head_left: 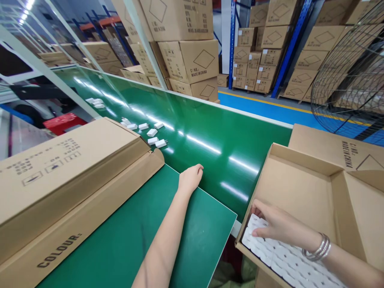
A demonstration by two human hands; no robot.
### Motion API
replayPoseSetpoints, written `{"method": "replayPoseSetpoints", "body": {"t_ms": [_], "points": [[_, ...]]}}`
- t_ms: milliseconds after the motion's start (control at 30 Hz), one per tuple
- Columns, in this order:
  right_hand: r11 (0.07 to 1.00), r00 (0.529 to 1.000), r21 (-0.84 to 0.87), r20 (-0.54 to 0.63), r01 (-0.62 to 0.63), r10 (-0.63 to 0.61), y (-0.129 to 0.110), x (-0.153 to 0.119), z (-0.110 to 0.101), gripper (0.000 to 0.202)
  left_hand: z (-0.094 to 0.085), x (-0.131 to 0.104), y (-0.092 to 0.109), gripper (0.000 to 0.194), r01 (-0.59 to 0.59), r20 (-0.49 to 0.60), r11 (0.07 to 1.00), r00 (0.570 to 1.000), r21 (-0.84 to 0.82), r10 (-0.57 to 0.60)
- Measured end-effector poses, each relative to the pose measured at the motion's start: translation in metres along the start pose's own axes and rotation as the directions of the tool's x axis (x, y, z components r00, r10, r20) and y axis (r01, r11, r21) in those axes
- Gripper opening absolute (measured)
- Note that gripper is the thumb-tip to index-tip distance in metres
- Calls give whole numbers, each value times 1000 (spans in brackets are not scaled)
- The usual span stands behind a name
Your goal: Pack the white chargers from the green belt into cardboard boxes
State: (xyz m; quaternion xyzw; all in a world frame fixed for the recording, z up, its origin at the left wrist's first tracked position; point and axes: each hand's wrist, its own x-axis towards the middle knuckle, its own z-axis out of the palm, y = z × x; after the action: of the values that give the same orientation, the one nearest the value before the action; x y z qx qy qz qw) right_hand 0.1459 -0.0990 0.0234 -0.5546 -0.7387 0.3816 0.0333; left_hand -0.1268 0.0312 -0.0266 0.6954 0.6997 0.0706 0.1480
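Observation:
My left hand [191, 177] is closed, its fingers curled, above the seam between the green worktop [207, 224] and the green conveyor belt [204, 124]. Whatever it may hold is hidden. At the right, my right hand [273, 222] reaches into an open cardboard box [309, 180], thumb and fingers on either side of a white plug adapter at the corner of a tightly packed layer. These packed white adapters [279, 256] fill the near part of the box in rows. Several loose white plug adapters [161, 143] lie on the belt at the left, some with prongs showing.
A large carton [69, 160] lies on the worktop at the left. Stacked cartons [189, 60] stand behind the belt, and blue racking [232, 44] with more boxes is farther back. A wire-cage fan [348, 76] is at the right. A red bin [64, 123] sits left.

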Motion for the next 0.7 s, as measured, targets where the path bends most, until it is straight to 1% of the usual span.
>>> {"method": "replayPoseSetpoints", "body": {"t_ms": [67,167,400,533,633,700], "points": [[999,999,35,35,25,-26,1,1,0,28,0,-1,0,33,-4,-6,1000,1000,-1,4],[997,997,48,45,52,-54,2,2,-1,26,0,-1,0,33,-1,-8,1000,1000,3,1],[996,993,1,78,94,-94,-1,0,-6,24,1,0,-1,32,3,-12,1000,1000,-1,-3],[992,990,-44,86,118,-114,-5,-2,-10,18,1,1,-1,33,4,-13,1000,1000,-2,-4],[990,990,-81,92,113,-105,-6,-3,-13,28,1,1,-1,33,9,-7,1000,1000,1,-9],[990,990,-78,90,118,-111,-5,-2,-15,30,0,1,-1,33,10,-5,1000,1000,1,-10]]}}
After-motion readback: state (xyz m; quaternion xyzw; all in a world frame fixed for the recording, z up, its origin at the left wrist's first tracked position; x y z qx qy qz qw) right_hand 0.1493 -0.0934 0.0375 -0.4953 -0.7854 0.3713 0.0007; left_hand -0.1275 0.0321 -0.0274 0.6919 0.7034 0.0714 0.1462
